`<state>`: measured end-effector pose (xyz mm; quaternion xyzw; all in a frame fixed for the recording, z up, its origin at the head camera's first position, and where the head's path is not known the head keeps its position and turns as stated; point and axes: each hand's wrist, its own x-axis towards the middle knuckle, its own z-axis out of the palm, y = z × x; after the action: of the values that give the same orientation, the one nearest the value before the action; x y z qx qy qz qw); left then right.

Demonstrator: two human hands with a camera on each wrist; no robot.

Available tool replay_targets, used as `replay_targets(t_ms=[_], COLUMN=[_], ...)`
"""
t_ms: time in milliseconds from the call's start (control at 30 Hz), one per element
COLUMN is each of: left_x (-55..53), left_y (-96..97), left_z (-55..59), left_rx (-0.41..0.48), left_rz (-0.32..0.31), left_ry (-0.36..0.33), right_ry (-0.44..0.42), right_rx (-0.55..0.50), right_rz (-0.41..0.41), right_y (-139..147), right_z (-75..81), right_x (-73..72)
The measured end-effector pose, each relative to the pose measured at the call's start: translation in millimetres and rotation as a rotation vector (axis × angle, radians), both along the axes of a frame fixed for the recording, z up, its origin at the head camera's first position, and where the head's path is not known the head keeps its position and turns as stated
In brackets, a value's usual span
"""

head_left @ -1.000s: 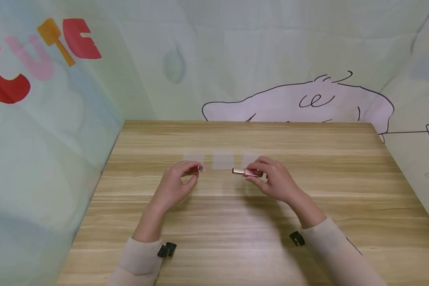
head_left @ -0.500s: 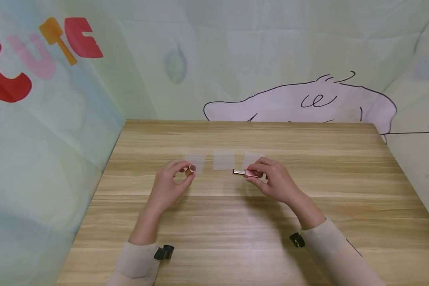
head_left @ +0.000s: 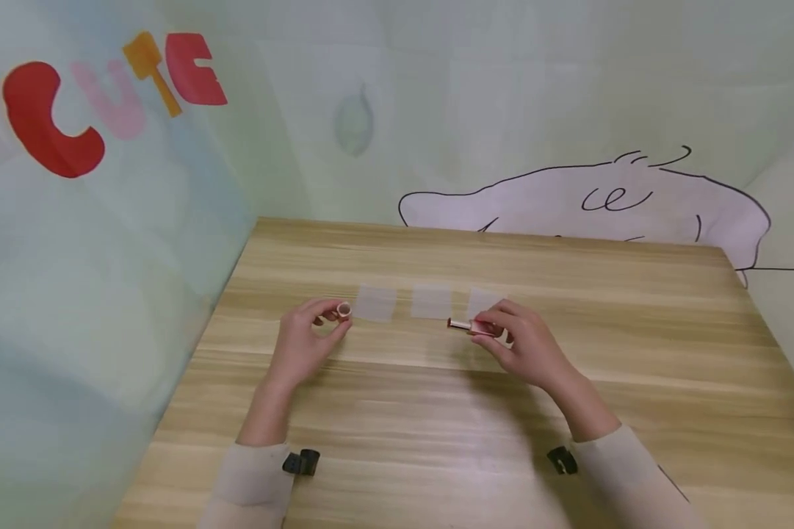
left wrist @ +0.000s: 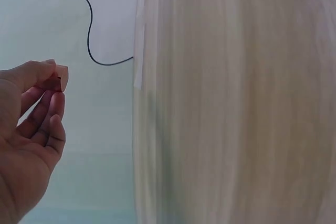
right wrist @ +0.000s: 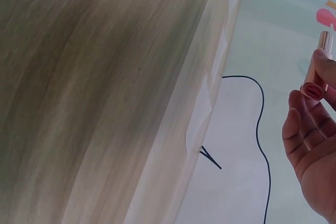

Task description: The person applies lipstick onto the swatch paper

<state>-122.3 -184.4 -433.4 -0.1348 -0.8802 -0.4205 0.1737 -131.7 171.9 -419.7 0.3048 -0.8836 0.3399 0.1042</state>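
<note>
My left hand (head_left: pixel 302 342) pinches a lipstick cap (head_left: pixel 344 311) between thumb and fingers, its round open end facing up toward the head camera. In the left wrist view part of the cap (left wrist: pixel 61 77) shows pinkish beyond the fingertips. To the right, my right hand (head_left: pixel 525 344) pinches the lipstick (head_left: pixel 471 327) by its pink base, with the silver tube and dark red tip pointing left. The right wrist view shows the lipstick's base end (right wrist: pixel 313 91) with a red label. Cap and lipstick are well apart, both held above the table.
Behind the hands, three pale square sheets lie in a row on the wooden table (head_left: pixel 397 411): a left sheet (head_left: pixel 376 303), a middle sheet (head_left: pixel 431 301) and a right sheet (head_left: pixel 482 300), partly covered by the right hand. A printed curtain (head_left: pixel 291 95) hangs along the table's back and left.
My left hand has moved left with the cap, away from the lipstick, and the cap's opening has turned more upward. The right hand keeps its hold. The head view has shifted slightly.
</note>
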Motion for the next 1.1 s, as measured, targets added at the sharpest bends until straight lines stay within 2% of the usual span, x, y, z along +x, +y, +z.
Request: replay_targets(t_ms=[267, 467, 667, 1100], left_x=[-2.3, -2.7, -6.5, -7.3], left_y=[-14.6, -24.1, -29.1, -42.0], left_z=[-9.8, -17.5, -17.6, -16.6], left_rx=[-0.001, 0.004, 0.005, -0.028], left_rz=[0.06, 0.112, 0.142, 0.167], left_ry=[-0.014, -0.09, -0.137, -0.262], right_ry=[0.022, 0.023, 0.043, 0.057], right_rx=[-0.008, -0.01, -0.011, -0.019], right_rz=[0.008, 0.012, -0.005, 0.018], right_y=[4, 9, 15, 17], right_z=[-1.7, -4.7, -4.1, -4.3], right_x=[-2.8, -2.9, -4.5, -8.9])
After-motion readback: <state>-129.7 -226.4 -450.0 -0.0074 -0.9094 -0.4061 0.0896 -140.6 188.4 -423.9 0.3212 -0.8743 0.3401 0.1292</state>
